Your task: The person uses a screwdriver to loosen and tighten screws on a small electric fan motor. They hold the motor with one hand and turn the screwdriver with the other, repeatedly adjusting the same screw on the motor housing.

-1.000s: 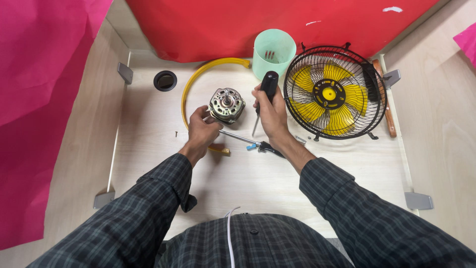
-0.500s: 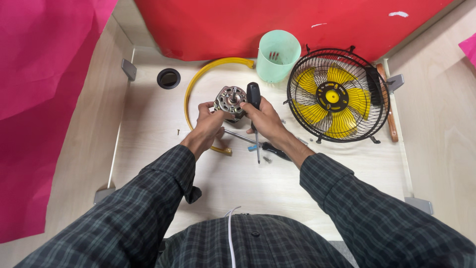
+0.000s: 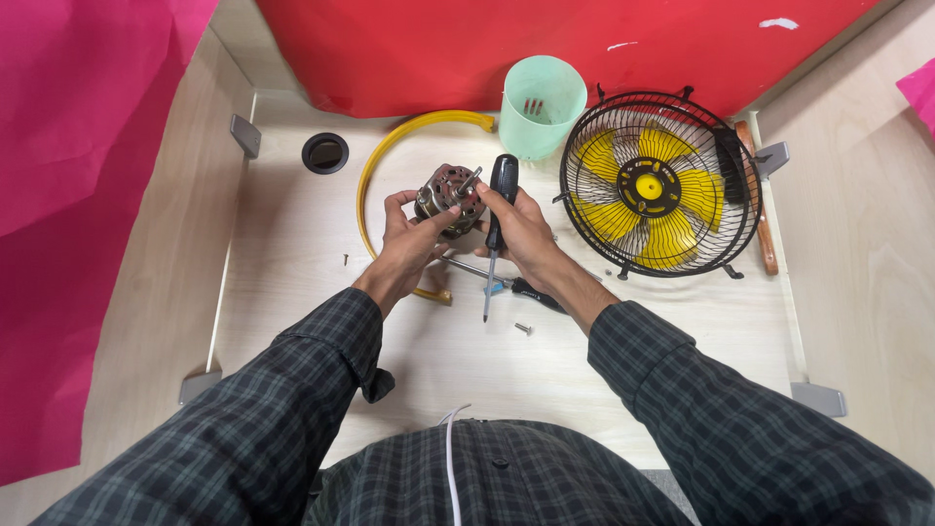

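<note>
My left hand (image 3: 407, 239) grips a small metal fan motor (image 3: 447, 192) with its shaft pointing up and to the right. My right hand (image 3: 526, 232) is closed around a black-handled screwdriver (image 3: 499, 209), its tip pointing down toward the desk; its fingers also touch the motor's right side. Both hands are raised a little above the wooden desk (image 3: 292, 282).
A yellow ring (image 3: 372, 175) lies under the hands. A mint green cup (image 3: 542, 105) stands at the back. A black-caged fan with yellow blades (image 3: 658, 187) lies on the right. A second screwdriver (image 3: 526, 289) and loose screws (image 3: 524, 329) lie near my right wrist. A round cable hole (image 3: 324, 152) sits back left.
My right hand has brought the screwdriver left to the motor, and now both hands meet at it. The motor is tilted, with its shaft up.
</note>
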